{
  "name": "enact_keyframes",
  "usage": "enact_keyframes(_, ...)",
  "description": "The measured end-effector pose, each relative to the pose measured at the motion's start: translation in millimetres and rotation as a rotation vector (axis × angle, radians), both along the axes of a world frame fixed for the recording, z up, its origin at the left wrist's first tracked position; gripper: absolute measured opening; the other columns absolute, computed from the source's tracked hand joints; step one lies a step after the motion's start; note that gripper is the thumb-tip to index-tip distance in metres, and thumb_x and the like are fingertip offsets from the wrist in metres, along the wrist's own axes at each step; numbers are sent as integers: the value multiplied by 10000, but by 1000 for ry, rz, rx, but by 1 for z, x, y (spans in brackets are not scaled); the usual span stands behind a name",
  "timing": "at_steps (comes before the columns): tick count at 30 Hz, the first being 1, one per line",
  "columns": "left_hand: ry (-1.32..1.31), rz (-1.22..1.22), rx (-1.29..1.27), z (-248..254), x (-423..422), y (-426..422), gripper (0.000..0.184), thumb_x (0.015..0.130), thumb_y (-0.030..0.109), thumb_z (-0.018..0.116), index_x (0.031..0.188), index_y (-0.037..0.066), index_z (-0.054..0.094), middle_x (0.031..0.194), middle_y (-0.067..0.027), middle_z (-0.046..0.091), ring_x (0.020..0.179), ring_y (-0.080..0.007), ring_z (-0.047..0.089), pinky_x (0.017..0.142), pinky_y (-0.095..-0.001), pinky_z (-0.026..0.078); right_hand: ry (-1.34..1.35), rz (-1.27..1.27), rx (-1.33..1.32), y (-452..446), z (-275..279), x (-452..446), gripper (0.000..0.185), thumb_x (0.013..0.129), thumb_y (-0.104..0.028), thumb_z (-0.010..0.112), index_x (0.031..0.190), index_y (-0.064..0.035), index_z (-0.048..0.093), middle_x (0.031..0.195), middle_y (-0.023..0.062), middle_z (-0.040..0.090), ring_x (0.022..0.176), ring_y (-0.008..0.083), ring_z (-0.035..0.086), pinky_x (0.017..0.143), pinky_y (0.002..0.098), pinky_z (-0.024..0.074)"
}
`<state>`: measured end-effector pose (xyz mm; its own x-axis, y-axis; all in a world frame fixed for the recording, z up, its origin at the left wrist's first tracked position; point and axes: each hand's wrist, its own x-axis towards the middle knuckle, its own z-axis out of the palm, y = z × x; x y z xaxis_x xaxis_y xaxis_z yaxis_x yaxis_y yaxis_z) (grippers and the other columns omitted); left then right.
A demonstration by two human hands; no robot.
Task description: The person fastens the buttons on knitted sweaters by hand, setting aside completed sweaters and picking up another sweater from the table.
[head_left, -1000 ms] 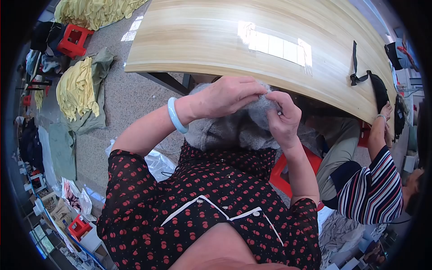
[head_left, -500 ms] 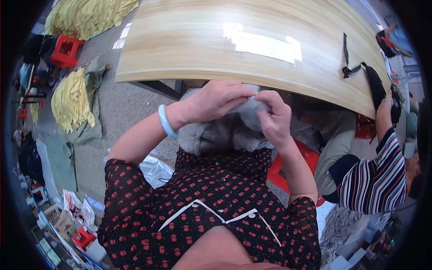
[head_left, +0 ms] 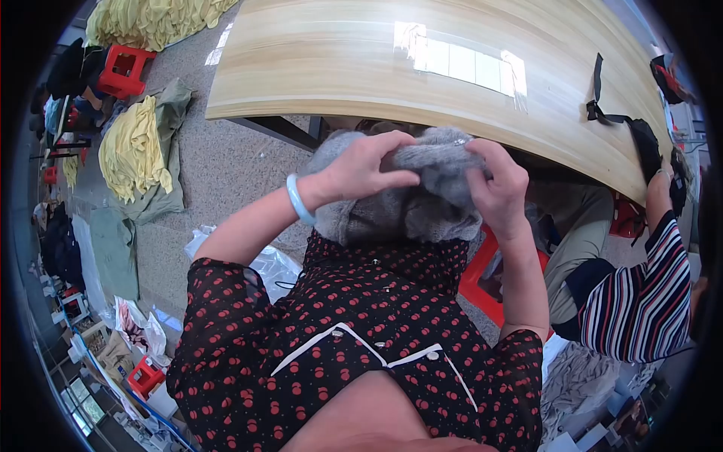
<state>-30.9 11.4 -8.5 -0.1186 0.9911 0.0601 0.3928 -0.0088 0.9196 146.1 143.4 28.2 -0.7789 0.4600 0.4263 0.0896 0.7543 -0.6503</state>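
Note:
A fuzzy grey knitted garment [head_left: 444,177] lies bunched in my lap, its upper part raised against the table's near edge. My left hand [head_left: 369,167], a pale blue bangle on its wrist, is around the left end of a rolled fold, fingers above and thumb below with a wide gap between them. The right end of that fold is pinched between the thumb and bent fingers of my right hand [head_left: 498,181]. Something small and shiny [head_left: 461,142] shows on the fabric beside my right fingertips; I cannot make out what it is.
A wood-grain table [head_left: 324,68] stands before me, with a black strap [head_left: 597,83] on its right side. At the right sits a person in a striped top [head_left: 640,301], one arm on the table. Yellow cloth [head_left: 135,151] and a red stool [head_left: 124,71] are left. Another red stool [head_left: 482,290] stands beside me.
My hands have moved apart from their close pinch at the garment's top, widening the stretch of grey fabric between them. My left thumb has spread from the fingers. The view has shifted slightly.

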Motion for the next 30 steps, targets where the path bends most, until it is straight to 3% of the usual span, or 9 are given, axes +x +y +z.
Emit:
enact_keyframes(4, 525, 264, 330, -8, 14, -6, 609, 642, 188, 742, 1148, 24, 446, 1047, -167, 498, 939, -322, 512, 807, -385, 429, -29, -32, -53, -4, 3, -4, 246, 678, 69, 557, 916, 11, 573, 833, 141, 609, 767, 235, 623, 705, 272, 474)
enact_keyframes(7, 694, 371, 410, -9, 22, 0, 527, 622, 136, 690, 1079, 30, 449, 996, -165, 467, 911, -324, 488, 767, -391, 423, -80, -40, -128, -12, 8, -10, 249, 687, 65, 554, 928, 5, 570, 830, 136, 607, 769, 227, 622, 712, 270, 470)
enact_keyframes(12, 659, 313, 416, -18, 12, -5, 290, 646, 31, 605, 918, 21, 503, 866, -143, 475, 806, -306, 504, 682, -385, 432, -164, -86, -111, -8, 11, -5, 257, 690, 52, 550, 939, -8, 568, 852, 130, 596, 780, 243, 611, 709, 290, 470)
enact_keyframes(15, 340, 297, 288, -14, 5, -11, 117, 732, 38, 562, 840, 9, 526, 731, -132, 493, 677, -281, 518, 608, -355, 430, -306, -98, 17, 3, 5, 1, 259, 680, 49, 530, 930, -7, 571, 880, 128, 582, 796, 272, 593, 717, 321, 468)
enact_keyframes(17, 41, 257, -114, 3, 4, -22, 85, 813, 84, 524, 808, 0, 536, 617, -106, 481, 566, -220, 499, 552, -315, 410, -342, -118, 91, 10, -12, 8, 281, 666, 61, 495, 925, -14, 576, 898, 131, 570, 802, 303, 576, 726, 343, 464)
enact_keyframes(18, -27, 205, -221, 7, 2, -27, 136, 838, 126, 514, 821, -6, 545, 588, -69, 488, 564, -126, 468, 530, -281, 382, -342, -130, 95, 12, -17, 9, 281, 666, 61, 495, 925, -14, 576, 898, 131, 570, 802, 303, 576, 726, 343, 464)
enact_keyframes(21, -232, 113, -374, 5, 2, -39, 123, 852, 120, 512, 846, 7, 560, 634, 34, 457, 596, -41, 402, 508, -225, 343, -246, -170, -71, 14, -28, 13, 286, 656, 76, 455, 907, -4, 567, 909, 166, 576, 857, 334, 573, 754, 352, 462)
enact_keyframes(27, -144, -58, -609, -7, 4, -54, 136, 799, 103, 517, 824, -16, 577, 594, -24, 525, 557, -61, 462, 485, -256, 381, -280, -210, -243, 10, -41, 29, 352, 682, 57, 464, 1021, -19, 520, 873, 199, 588, 858, 338, 585, 749, 362, 465)
enact_keyframes(30, -106, -31, -581, -7, 1, -61, 129, 767, 90, 524, 788, -24, 583, 606, -57, 555, 561, -96, 502, 509, -265, 402, -304, -247, -274, 8, -42, 39, 260, 699, 20, 499, 954, -5, 541, 823, 197, 590, 818, 332, 591, 707, 362, 464)
